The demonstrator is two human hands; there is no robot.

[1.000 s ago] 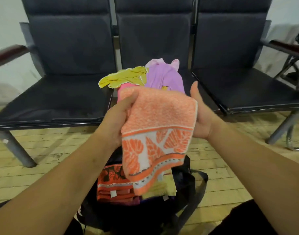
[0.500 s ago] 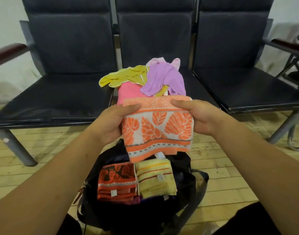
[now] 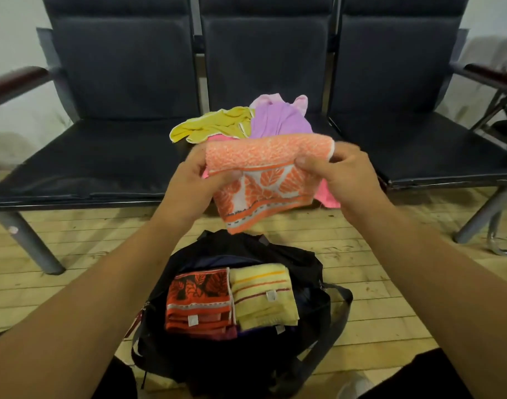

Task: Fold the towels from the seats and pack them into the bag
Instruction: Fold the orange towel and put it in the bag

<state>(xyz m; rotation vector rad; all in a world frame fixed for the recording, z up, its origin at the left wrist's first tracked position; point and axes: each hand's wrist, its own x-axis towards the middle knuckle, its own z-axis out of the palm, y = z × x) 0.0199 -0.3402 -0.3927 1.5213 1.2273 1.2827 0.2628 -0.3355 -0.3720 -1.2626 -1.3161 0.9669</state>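
An orange leaf-patterned towel point(image 3: 264, 180), folded over, hangs in the air above the bag. My left hand point(image 3: 194, 180) pinches its left edge and my right hand point(image 3: 341, 174) pinches its right edge. On the middle seat point(image 3: 327, 131) behind it lie a yellow towel point(image 3: 212, 125), a purple towel point(image 3: 278, 119) and a pink towel point(image 3: 328, 194), all unfolded. The black bag point(image 3: 304, 263) stands open on the floor below my hands. Inside it lie a folded red leaf towel point(image 3: 199, 300) and a folded pale yellow striped towel point(image 3: 264, 295), side by side.
Three dark padded seats in a row face me, with the left seat point(image 3: 88, 159) and right seat point(image 3: 419, 145) bare. Metal seat legs point(image 3: 30, 243) stand on the wooden plank floor point(image 3: 74, 277). Another chair frame point(image 3: 502, 116) is at the far right.
Both hands have brought the orange towel's upper part down and over, so it is now a shorter folded bundle held higher above the bag. The towels in the bag have not moved.
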